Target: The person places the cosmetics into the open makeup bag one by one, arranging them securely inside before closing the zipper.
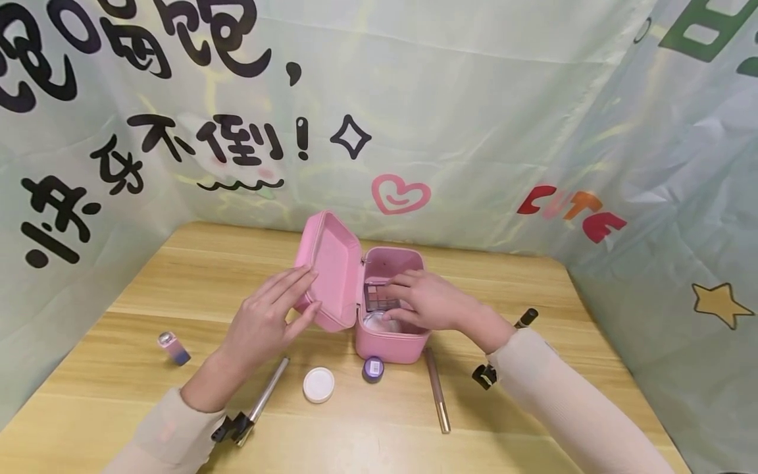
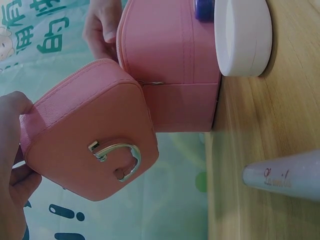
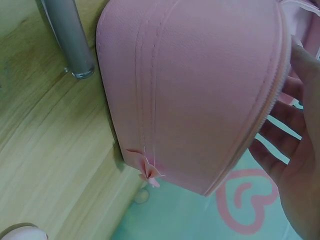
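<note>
A pink zippered cosmetic case (image 1: pixel 393 345) stands on the table with its lid (image 1: pixel 334 273) swung out to the left. My left hand (image 1: pixel 263 322) grips the lid's edge, with the lid's silver handle (image 2: pixel 131 150) facing the left wrist view. Over the case's mouth, my right hand (image 1: pixel 429 299) reaches in with fingers spread and fairly straight. Beneath those fingers lie an eyeshadow palette (image 1: pixel 373 299) and a round clear-topped container (image 1: pixel 379 321); the fingertips are partly hidden, so I cannot tell whether they touch either one.
Before the case are a white round jar (image 1: pixel 318 385), a small purple-lidded pot (image 1: pixel 373 370) and a brown tube (image 1: pixel 438 392). A silver pen-like tube (image 1: pixel 269 392) lies by my left wrist. Far left is a pink-and-blue lipstick (image 1: pixel 174 347); a black-capped tube (image 1: pixel 526 318) lies partly behind my right forearm.
</note>
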### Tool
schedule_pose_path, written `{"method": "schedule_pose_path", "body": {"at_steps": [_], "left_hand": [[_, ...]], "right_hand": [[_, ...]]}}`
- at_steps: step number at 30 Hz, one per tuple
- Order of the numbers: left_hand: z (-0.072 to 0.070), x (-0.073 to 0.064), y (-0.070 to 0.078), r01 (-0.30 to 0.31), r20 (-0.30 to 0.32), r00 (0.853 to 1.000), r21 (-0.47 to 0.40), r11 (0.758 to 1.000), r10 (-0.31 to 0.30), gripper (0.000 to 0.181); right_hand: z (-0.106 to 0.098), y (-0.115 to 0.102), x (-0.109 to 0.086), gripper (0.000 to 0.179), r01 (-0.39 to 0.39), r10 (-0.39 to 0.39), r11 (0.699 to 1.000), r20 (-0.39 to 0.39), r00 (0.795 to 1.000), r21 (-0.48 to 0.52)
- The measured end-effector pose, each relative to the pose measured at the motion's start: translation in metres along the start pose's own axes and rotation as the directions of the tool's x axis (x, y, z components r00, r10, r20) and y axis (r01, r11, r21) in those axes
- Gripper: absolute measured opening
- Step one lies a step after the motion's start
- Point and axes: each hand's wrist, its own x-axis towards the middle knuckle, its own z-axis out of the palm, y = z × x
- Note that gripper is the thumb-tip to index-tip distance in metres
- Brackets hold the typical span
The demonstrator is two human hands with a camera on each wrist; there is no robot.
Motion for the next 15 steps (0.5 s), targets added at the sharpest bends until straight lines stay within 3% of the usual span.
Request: {"method": "schedule_pose_path", "body": {"at_steps": [15], "left_hand": [[0.001,-0.001,-0.001,0.005,0.013,1.0,0.011,1.0,-0.005,0.052]], "right_hand": [[-0.007,-0.008,-0.023,0.046,-0.034,0.021,0.992,-0.109,0.994,-0.118]]}}
